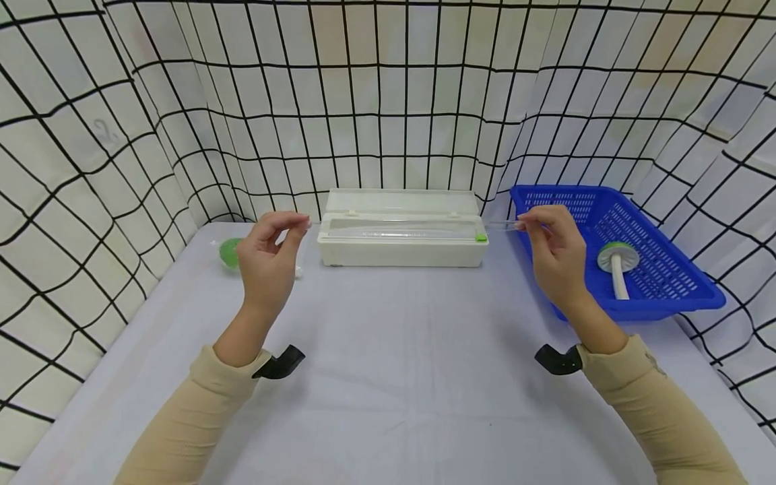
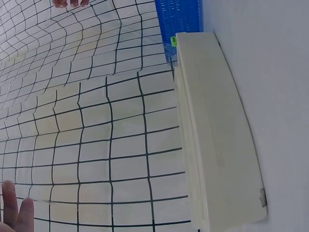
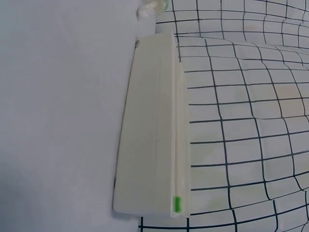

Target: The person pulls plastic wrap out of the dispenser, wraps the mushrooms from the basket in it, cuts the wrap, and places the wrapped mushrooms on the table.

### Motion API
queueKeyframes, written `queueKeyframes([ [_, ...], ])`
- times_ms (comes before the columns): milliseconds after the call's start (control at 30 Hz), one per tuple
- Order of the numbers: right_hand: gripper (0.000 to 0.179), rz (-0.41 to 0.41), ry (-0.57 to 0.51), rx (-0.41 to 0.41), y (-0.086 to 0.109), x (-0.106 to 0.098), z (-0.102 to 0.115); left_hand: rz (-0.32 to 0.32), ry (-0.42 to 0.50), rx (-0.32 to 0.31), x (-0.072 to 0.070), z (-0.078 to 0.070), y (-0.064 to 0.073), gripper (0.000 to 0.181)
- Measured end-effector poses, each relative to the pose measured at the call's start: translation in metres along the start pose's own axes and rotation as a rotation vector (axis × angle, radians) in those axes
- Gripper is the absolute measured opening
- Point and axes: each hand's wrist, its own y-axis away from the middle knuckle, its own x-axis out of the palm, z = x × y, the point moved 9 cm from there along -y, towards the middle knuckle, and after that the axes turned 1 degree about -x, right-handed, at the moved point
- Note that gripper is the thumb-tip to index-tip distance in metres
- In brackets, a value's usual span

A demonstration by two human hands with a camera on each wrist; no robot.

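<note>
Left hand [image 1: 267, 252] and right hand [image 1: 553, 249]: we pinch clear film [image 1: 502, 226], up above worktop [image 1: 394, 377], toward far edge. Best we pull both ends softly, evenly, so no folds come. White box [image 1: 403, 254] sits near far edge.

The film [image 1: 500, 226] is clear, box [image 1: 400, 254] white, basket [image 1: 667, 310] blue, netting [image 1: 406, 114] black-gridded.

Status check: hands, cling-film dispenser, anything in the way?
Left hand and right hand pinch clear film. Cling-film dispenser on table, lid raised. Blue basket near right hand, possible snag.
</note>
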Motion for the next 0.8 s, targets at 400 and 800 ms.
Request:
queueKeyframes([
  [400,0.02,0.002,0.037,-0.016,0.01,-0.01,0.007,0.013,0.028,0.005,0.001,-0.009,0.009,0.017],
  [800,0.007,-0.013,-0.027,-0.054,0.026,-0.014,0.014,0.061,0.044,0.0,-0.004,-0.017,0.016,0.019],
])
